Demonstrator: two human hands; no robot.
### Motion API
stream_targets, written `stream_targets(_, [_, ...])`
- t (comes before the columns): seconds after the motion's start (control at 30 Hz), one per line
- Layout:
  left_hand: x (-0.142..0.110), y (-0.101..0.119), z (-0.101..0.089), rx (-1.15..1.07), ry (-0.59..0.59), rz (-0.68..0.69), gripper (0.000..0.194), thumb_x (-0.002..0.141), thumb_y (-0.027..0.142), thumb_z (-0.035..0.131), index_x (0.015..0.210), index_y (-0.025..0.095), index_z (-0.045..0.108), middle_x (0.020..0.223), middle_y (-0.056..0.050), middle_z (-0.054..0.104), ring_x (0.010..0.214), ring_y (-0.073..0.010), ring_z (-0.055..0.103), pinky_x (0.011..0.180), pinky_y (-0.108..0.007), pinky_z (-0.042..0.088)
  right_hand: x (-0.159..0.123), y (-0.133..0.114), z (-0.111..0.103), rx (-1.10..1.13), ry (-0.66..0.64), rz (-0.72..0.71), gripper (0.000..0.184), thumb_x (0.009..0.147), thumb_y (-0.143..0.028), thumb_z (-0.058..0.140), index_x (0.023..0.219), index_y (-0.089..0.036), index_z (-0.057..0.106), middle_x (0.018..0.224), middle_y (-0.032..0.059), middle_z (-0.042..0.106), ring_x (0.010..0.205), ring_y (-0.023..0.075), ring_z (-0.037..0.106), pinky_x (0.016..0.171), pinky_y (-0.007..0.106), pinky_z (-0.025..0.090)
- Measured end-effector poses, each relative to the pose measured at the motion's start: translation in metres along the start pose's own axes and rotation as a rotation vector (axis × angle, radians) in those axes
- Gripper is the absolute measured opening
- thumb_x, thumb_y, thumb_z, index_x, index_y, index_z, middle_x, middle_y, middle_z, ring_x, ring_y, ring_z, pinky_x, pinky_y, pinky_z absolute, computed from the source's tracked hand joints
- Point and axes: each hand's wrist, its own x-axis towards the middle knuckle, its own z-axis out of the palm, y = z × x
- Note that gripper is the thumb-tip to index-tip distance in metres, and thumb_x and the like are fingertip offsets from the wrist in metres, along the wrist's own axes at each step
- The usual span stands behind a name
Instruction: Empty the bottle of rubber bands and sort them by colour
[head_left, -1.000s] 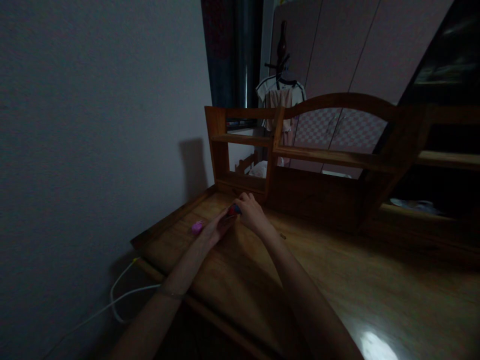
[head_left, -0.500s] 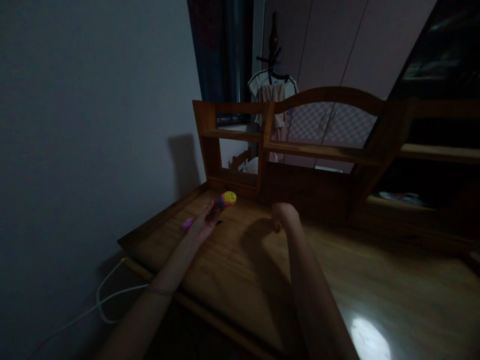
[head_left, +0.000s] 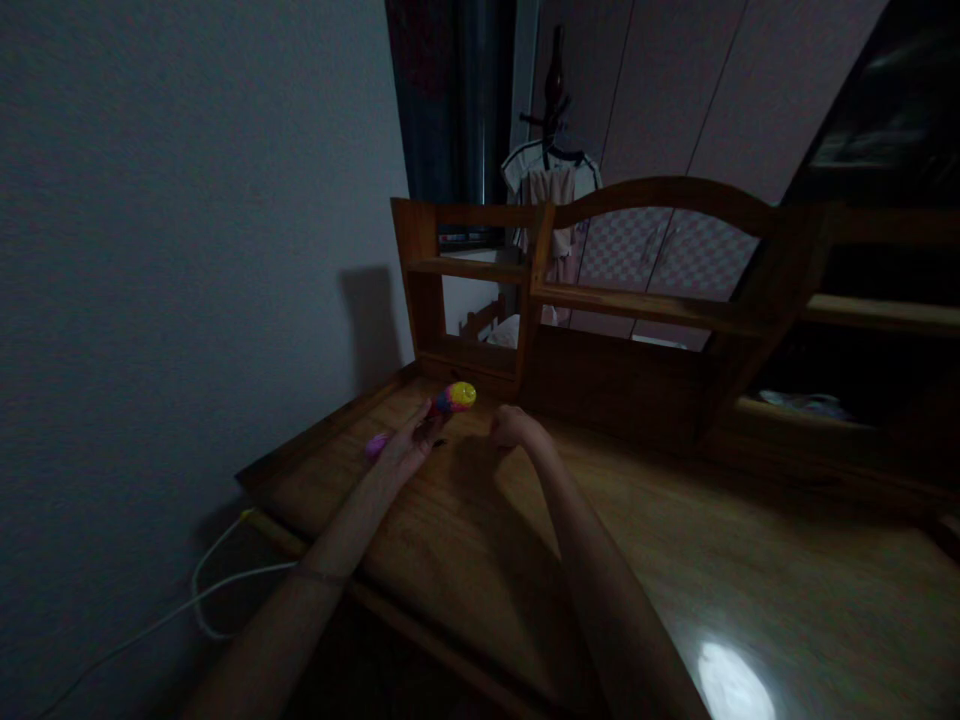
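Observation:
My left hand holds a small colourful toy with a yellow, rounded tip and pink and purple bands; the toy points up and to the right. A pink end shows on the left side of the hand. My right hand hovers just right of the toy with its fingers curled; whether anything is in them I cannot make out. Both hands are over the far left corner of a wooden desk.
A wooden shelf unit stands at the desk's back edge. A grey wall runs along the left. A white cable hangs below the desk's left edge. Clothes hang on a stand behind.
A second ago both hands met at the toy. My right hand then pulled away to the right and has now come back toward the toy. My left hand keeps the toy raised.

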Motion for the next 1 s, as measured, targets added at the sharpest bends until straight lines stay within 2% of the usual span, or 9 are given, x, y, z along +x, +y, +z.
stream_targets(0.17, [-0.002,0.000,0.001,0.008,-0.010,0.017,0.023,0.093,0.013,0.053,0.113,0.008,0.061,0.100,-0.015,0.072,0.086,-0.0198,0.073,0.064,-0.019,0.062,0.009,-0.035,0.014,0.213,0.043,-0.156,0.014,0.073,-0.015,0.065,0.085,-0.015,0.071,0.088,0.0064,0.073,0.083,0.0175,0.070,0.068,0.019,0.049])
stream_targets(0.27, [-0.001,0.000,0.000,0.020,-0.003,0.042,0.021,0.091,0.013,0.056,0.111,0.009,0.062,0.098,-0.014,0.072,0.084,-0.0198,0.073,0.066,-0.020,0.062,0.011,-0.035,0.016,0.337,0.061,-0.197,0.033,0.073,-0.026,0.071,0.104,-0.015,0.065,0.097,0.0050,0.071,0.086,0.0171,0.068,0.067,0.020,0.051])
stream_targets(0.37, [0.002,-0.002,-0.001,0.044,0.008,0.075,0.020,0.088,0.012,0.061,0.108,0.010,0.064,0.090,-0.010,0.073,0.075,-0.0161,0.073,0.066,-0.019,0.062,0.013,-0.029,0.009,0.722,0.030,-0.284,0.055,0.070,-0.035,0.076,0.118,-0.019,0.054,0.102,0.0038,0.068,0.084,0.0155,0.067,0.062,0.021,0.055])
stream_targets(0.47, [0.004,-0.006,0.000,0.087,-0.011,0.095,0.019,0.086,0.013,0.065,0.104,0.009,0.066,0.089,-0.009,0.074,0.076,-0.0155,0.072,0.071,-0.020,0.061,0.014,-0.027,0.001,1.003,0.063,-0.302,0.056,0.068,-0.041,0.078,0.113,-0.018,0.054,0.097,0.0036,0.066,0.075,0.0136,0.066,0.059,0.022,0.056])
stream_targets(0.6, [0.003,-0.006,0.000,0.155,-0.041,0.094,0.019,0.086,0.018,0.065,0.102,0.009,0.067,0.090,-0.011,0.074,0.081,-0.0185,0.072,0.074,-0.024,0.061,0.016,-0.032,-0.002,0.948,0.186,-0.225,0.042,0.066,-0.036,0.080,0.098,-0.018,0.060,0.084,0.0018,0.066,0.068,0.0126,0.064,0.058,0.021,0.054])
stream_targets(0.7, [0.002,-0.003,-0.001,0.182,-0.037,0.093,0.025,0.092,0.031,0.057,0.100,0.009,0.067,0.091,-0.013,0.073,0.082,-0.0207,0.072,0.075,-0.030,0.061,0.015,-0.034,-0.003,0.918,0.244,-0.183,0.039,0.066,-0.036,0.079,0.096,-0.018,0.062,0.083,0.0017,0.066,0.066,0.0121,0.063,0.057,0.021,0.054])
stream_targets(0.77, [0.003,-0.001,-0.004,0.192,-0.022,0.108,0.029,0.094,0.032,0.051,0.096,0.009,0.067,0.091,-0.014,0.073,0.084,-0.0217,0.072,0.077,-0.033,0.061,0.015,-0.034,-0.005,0.917,0.270,-0.165,0.041,0.067,-0.040,0.077,0.097,-0.017,0.062,0.085,0.0025,0.066,0.064,0.0113,0.062,0.055,0.021,0.053])
stream_targets(0.9, [0.007,-0.002,-0.010,0.214,0.009,0.174,0.017,0.090,0.012,0.052,0.095,0.009,0.067,0.091,-0.011,0.073,0.086,-0.0184,0.071,0.082,-0.029,0.058,0.017,-0.029,-0.008,0.932,0.286,-0.124,0.046,0.067,-0.046,0.076,0.097,-0.015,0.062,0.084,0.0032,0.065,0.060,0.0099,0.060,0.051,0.019,0.051])
stream_targets(1.0, [0.011,-0.004,-0.015,0.237,0.011,0.213,0.022,0.082,0.002,0.055,0.097,0.011,0.068,0.093,-0.009,0.073,0.088,-0.0168,0.070,0.084,-0.027,0.057,0.020,-0.026,-0.005,0.947,0.296,-0.079,0.044,0.066,-0.046,0.077,0.094,-0.014,0.063,0.081,0.0032,0.065,0.059,0.0097,0.060,0.049,0.018,0.050])
